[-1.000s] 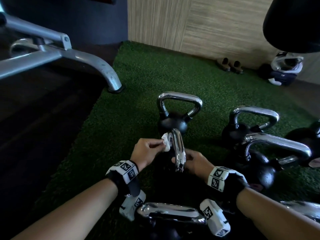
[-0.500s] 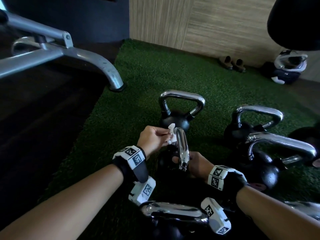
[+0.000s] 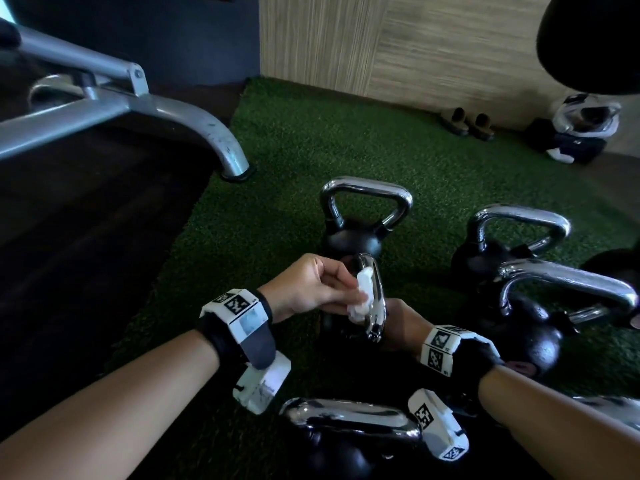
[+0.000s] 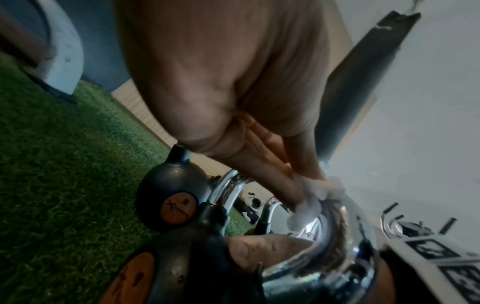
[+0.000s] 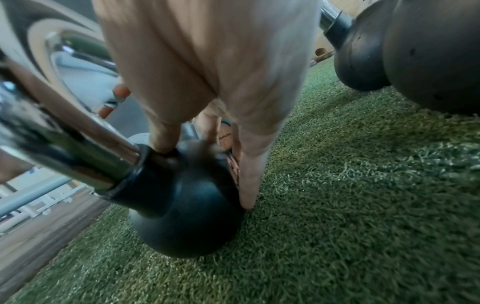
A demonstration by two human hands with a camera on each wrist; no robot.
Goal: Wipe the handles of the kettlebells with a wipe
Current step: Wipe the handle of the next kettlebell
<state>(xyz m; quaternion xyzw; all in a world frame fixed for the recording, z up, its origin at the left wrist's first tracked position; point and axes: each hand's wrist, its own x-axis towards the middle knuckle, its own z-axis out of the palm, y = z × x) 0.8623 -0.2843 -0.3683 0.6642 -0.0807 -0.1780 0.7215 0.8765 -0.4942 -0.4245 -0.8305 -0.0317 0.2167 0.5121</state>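
A small black kettlebell (image 5: 187,216) stands on the green turf (image 3: 294,150), its chrome handle (image 3: 376,299) seen edge-on in the head view. My left hand (image 3: 349,289) pinches a crumpled white wipe (image 3: 362,301) against the left side of that handle. The left wrist view shows the fingers (image 4: 285,185) pressing the wipe (image 4: 311,197) onto the chrome handle (image 4: 335,246). My right hand (image 3: 398,317) sits behind the handle. In the right wrist view that hand (image 5: 205,156) grips the black ball, with the thumb by the handle's base and the fingers down its side.
Other chrome-handled kettlebells stand close by: one just behind (image 3: 349,237), two at the right (image 3: 498,251) (image 3: 530,327), one right below my wrists (image 3: 346,427). A grey bench leg (image 3: 221,140) ends at the turf's left edge. Shoes (image 3: 467,123) and a bag (image 3: 571,133) lie by the far wall.
My left hand went with the wipe to the far end of the handle, then drew back along it toward me. The right hand has stayed on the kettlebell.
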